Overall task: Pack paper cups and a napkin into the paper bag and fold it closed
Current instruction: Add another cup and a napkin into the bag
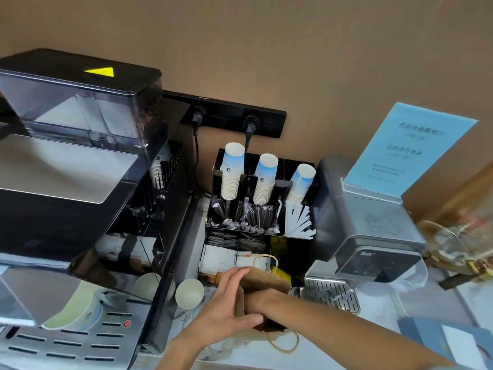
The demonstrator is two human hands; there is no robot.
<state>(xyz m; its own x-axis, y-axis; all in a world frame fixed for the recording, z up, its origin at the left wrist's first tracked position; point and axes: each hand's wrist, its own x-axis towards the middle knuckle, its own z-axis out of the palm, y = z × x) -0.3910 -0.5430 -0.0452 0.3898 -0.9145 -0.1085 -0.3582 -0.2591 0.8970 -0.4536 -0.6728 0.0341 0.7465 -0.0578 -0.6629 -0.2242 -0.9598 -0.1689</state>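
A brown paper bag (269,281) with twine handles stands open on the counter in front of a black organizer. My left hand (226,308) grips the bag's left edge, with the fingers over the far rim and the thumb on the near rim. My right forearm (306,308) reaches into the bag's mouth, and the hand itself is hidden inside. One loose paper cup (189,292) stands upright and empty just left of the bag. White napkins (221,259) lie in the organizer's front compartment behind the bag.
The black organizer (296,247) holds three stacks of upturned cups (232,172), stirrers and sachets. A large coffee machine (66,182) fills the left side. To the right are a grey dispenser (373,236) with a drip tray (330,292) and a blue sign (405,148).
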